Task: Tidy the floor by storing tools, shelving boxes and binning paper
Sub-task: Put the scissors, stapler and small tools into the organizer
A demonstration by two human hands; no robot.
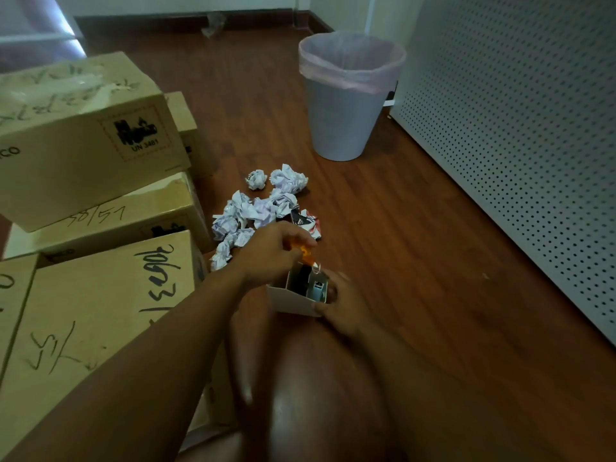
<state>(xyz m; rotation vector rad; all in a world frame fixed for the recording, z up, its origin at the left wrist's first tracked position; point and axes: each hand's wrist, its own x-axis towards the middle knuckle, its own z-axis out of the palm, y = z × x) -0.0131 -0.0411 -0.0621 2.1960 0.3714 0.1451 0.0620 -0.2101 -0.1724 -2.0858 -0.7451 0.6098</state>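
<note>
My left hand (271, 253) grips an orange-handled tool (307, 255) and holds its tip down in the open top of a small white box (290, 300). My right hand (340, 303) grips that box by its right side, just above my knee. Dark and grey tools stand inside the box. Several crumpled paper balls (258, 208) lie on the wooden floor just beyond my hands. A grey bin (346, 95) with a pink liner stands further back, open and upright. Brown cardboard boxes (86, 138) are stacked on the left.
A white perforated panel (520, 135) runs along the right side, close behind the bin. Bare wooden floor (416, 248) lies between the paper and the panel. A scrap of clear plastic (213, 26) lies by the far wall.
</note>
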